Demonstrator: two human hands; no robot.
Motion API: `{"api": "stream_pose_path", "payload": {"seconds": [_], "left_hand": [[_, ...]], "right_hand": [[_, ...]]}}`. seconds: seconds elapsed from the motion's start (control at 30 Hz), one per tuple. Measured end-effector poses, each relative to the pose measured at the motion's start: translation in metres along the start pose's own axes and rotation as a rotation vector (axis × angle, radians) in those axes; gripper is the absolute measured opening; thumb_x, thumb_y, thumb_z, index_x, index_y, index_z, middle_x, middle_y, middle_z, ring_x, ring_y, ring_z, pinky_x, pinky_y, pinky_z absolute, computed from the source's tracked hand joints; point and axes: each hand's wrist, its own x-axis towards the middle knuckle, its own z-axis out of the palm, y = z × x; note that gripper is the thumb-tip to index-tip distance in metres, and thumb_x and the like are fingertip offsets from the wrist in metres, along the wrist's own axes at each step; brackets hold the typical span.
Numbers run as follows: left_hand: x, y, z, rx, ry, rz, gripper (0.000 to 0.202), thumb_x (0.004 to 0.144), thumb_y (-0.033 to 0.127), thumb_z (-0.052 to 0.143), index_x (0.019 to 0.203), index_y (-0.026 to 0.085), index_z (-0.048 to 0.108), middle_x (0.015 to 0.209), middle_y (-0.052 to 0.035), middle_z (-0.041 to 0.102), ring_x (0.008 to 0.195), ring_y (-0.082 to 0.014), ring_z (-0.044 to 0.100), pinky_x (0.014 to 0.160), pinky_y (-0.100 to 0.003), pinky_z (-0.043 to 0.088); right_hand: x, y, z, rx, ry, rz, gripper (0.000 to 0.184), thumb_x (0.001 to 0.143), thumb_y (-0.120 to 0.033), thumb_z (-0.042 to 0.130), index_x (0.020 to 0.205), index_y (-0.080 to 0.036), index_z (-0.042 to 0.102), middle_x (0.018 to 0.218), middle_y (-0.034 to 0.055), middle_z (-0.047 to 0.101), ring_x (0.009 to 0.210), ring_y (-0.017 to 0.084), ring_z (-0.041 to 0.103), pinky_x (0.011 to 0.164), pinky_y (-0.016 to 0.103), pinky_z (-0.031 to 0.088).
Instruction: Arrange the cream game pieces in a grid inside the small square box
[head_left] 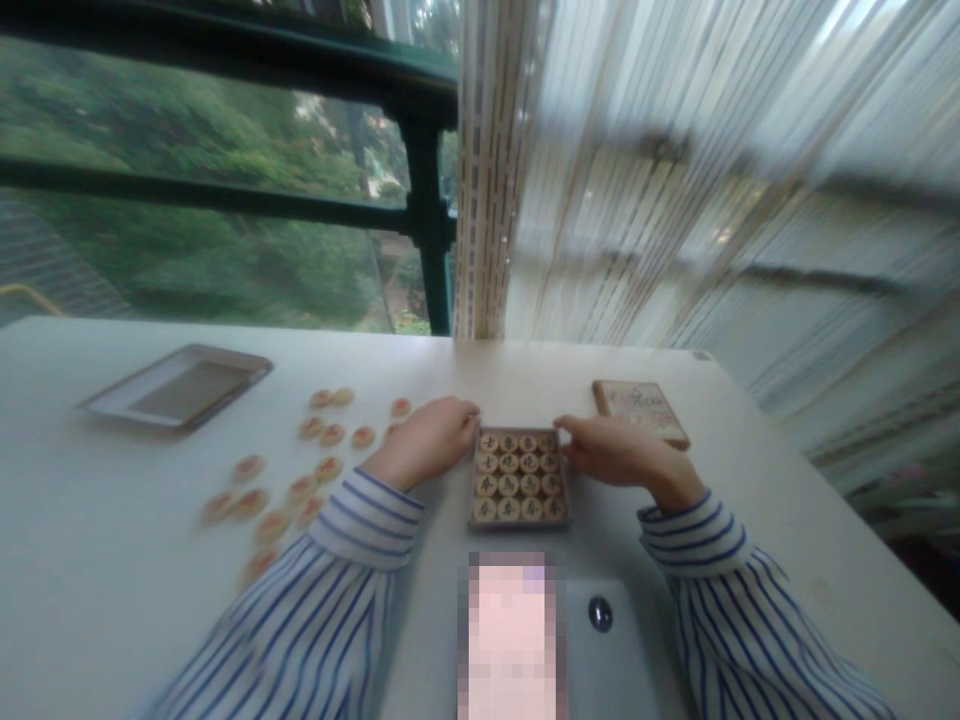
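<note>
A small square box (pixel 519 525) lies flat on the white table before me, filled with rows of round Chinese chess pieces (pixel 530 485) with dark characters face up. My left hand (pixel 431 435) is closed at its far left corner, with the fingertips against the side wall. On the opposite side, my right hand (pixel 611 450) grips the far right corner, thumb and finger at the edge; its other fingers are curled. Loose round pieces with red characters (pixel 301 488) are scattered left of my left hand, some partly hidden by my sleeve.
A shallow clear tray or lid (pixel 259 368) rests at the far left. Beyond my right hand sits a flat tan box or booklet (pixel 645 405) with writing. Near me are a blurred-out phone-like rectangle (pixel 514 640) and a dark oval object (pixel 600 613) on a pale flat panel.
</note>
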Motion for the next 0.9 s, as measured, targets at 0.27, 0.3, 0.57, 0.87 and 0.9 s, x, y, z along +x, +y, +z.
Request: {"api": "stream_pose_path", "payload": {"seconds": [0.27, 0.3, 0.57, 0.87, 0.9], "left_hand": [[0.002, 0.005, 0.002, -0.121, -0.09, -0.044, 0.035, 0.082, 0.031, 0.037, 0.094, 0.019, 0.067, 0.095, -0.0087, 0.068, 0.089, -0.0196, 0.06, 0.076, -0.026, 0.041], [0.002, 0.004, 0.003, -0.127, -0.09, -0.032, 0.036, 0.083, 0.031, 0.035, 0.093, 0.019, 0.067, 0.096, -0.0084, 0.068, 0.088, -0.0194, 0.06, 0.074, -0.026, 0.041], [0.005, -0.002, 0.009, -0.152, -0.074, 0.028, 0.034, 0.082, 0.031, 0.036, 0.084, 0.02, 0.069, 0.089, -0.0082, 0.069, 0.08, -0.0184, 0.061, 0.069, -0.025, 0.041], [0.004, -0.002, 0.009, -0.162, -0.038, 0.047, 0.034, 0.082, 0.029, 0.037, 0.082, 0.02, 0.069, 0.086, -0.0084, 0.07, 0.079, -0.0189, 0.062, 0.069, -0.026, 0.042], [0.003, -0.003, 0.009, -0.159, -0.023, 0.049, 0.033, 0.082, 0.029, 0.037, 0.082, 0.019, 0.069, 0.088, -0.0084, 0.07, 0.08, -0.0191, 0.062, 0.07, -0.026, 0.043]], "right_hand": [[0.004, -0.002, 0.003, -0.005, 0.007, -0.008, 0.032, 0.083, -0.028, 0.037, 0.109, -0.019, 0.053, 0.093, 0.0115, 0.065, 0.082, 0.023, 0.06, 0.063, 0.03, 0.039], [0.004, -0.002, 0.003, -0.005, 0.013, -0.011, 0.031, 0.083, -0.028, 0.037, 0.108, -0.018, 0.054, 0.092, 0.0116, 0.065, 0.081, 0.023, 0.06, 0.062, 0.03, 0.038], [0.003, -0.003, 0.002, 0.001, 0.03, -0.02, 0.032, 0.082, -0.027, 0.039, 0.109, -0.018, 0.054, 0.09, 0.0122, 0.065, 0.079, 0.023, 0.06, 0.059, 0.029, 0.036], [0.004, 0.0, 0.005, -0.012, 0.038, -0.015, 0.032, 0.083, -0.029, 0.037, 0.11, -0.019, 0.052, 0.093, 0.0116, 0.065, 0.082, 0.023, 0.06, 0.062, 0.03, 0.038], [0.004, 0.0, 0.004, -0.011, 0.05, -0.003, 0.034, 0.084, -0.029, 0.037, 0.113, -0.019, 0.05, 0.094, 0.0117, 0.065, 0.083, 0.023, 0.06, 0.064, 0.03, 0.038]]}}
